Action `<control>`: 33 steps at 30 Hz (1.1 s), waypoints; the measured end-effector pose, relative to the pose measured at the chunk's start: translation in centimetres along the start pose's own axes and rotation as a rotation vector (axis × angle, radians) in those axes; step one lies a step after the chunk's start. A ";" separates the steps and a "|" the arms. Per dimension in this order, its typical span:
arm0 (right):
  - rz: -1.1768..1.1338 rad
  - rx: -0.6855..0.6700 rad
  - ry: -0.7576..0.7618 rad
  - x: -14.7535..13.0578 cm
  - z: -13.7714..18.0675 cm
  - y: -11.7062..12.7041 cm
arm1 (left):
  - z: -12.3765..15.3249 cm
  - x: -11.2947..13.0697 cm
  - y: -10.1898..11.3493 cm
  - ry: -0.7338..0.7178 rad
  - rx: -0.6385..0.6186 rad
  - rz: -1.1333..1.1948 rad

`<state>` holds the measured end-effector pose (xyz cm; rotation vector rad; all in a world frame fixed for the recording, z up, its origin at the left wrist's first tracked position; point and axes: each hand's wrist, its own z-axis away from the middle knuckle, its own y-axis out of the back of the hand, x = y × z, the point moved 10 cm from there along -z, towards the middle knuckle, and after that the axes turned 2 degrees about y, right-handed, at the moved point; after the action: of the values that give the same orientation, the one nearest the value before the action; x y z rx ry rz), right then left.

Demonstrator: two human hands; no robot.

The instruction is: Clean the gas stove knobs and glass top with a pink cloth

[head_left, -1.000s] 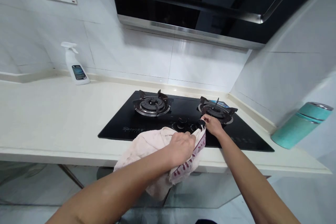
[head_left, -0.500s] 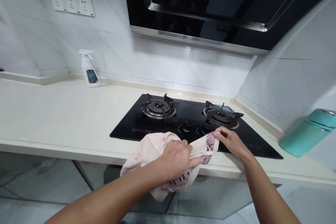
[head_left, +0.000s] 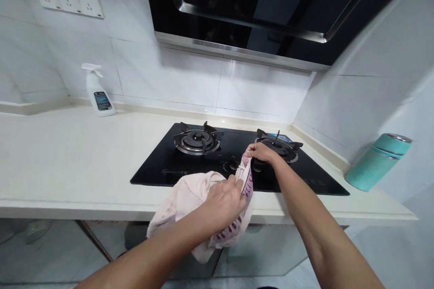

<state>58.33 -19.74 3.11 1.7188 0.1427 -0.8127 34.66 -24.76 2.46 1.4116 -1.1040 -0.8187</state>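
A pale pink towel point(head_left: 190, 196) with a purple patterned border is bunched over the counter's front edge, part of it hanging down. My left hand point(head_left: 225, 201) is closed around its gathered middle. A corner of the towel is pinched in my right hand point(head_left: 259, 151), pulled up over the control knobs of the black gas stove point(head_left: 156, 162). The right fingers are close to the right burner point(head_left: 281, 148); the left burner point(head_left: 196, 140) stands uncovered behind the towel.
A white spray bottle point(head_left: 98, 92) stands at the back left of the counter point(head_left: 68, 153). On the right is a teal tumbler point(head_left: 378, 162) near the wall. A black range hood point(head_left: 237, 9) overhangs the stove. Cabinet doors point(head_left: 261, 250) lie below.
My right hand has moved left and up, bringing the towel's corner from the stove's front edge to above the knobs. The left hand keeps its hold. The view has shifted slightly right.
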 end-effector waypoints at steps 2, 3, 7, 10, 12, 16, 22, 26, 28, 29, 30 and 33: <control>-0.028 0.023 -0.024 1.7 0.2 0.1 | -0.7 0.2 -0.3 -0.010 -0.016 0.000; -0.030 0.039 -0.041 2.6 0.5 0.4 | -1.0 0.4 -0.5 -0.025 -0.023 0.001; 0.028 0.127 -0.117 5.6 1.9 1.6 | -2.7 1.9 -1.0 -0.101 0.004 0.007; 0.127 0.226 -0.184 7.1 3.3 2.7 | -4.1 2.7 -1.2 -0.099 0.036 0.017; 0.198 0.289 -0.242 7.7 4.5 3.3 | -5.1 3.0 -1.3 -0.081 0.050 0.023; 0.304 0.377 -0.358 8.0 6.9 3.9 | -6.7 3.0 -1.3 -0.030 0.039 0.015; 0.335 0.369 -0.380 6.3 8.4 2.9 | -5.3 3.1 -1.5 -0.102 -0.021 -0.022; 0.320 0.312 -0.302 4.9 8.7 2.2 | -3.3 2.9 -1.2 -0.142 -0.021 -0.066; 0.317 0.292 -0.282 4.6 8.7 2.1 | -2.9 2.6 -1.2 -0.125 -0.039 -0.075; 0.317 0.285 -0.279 4.6 8.7 2.1 | -2.9 2.6 -1.3 -0.115 -0.053 -0.082; 0.318 0.281 -0.283 4.7 8.6 2.2 | -3.1 2.6 -1.4 -0.110 -0.064 -0.090; 0.334 0.295 -0.322 5.2 8.1 2.6 | -4.3 3.2 -1.5 -0.114 -0.084 -0.115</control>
<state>59.99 -29.47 1.47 1.7924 -0.4921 -0.8754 39.95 -26.34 2.00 1.3814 -1.0688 -1.0280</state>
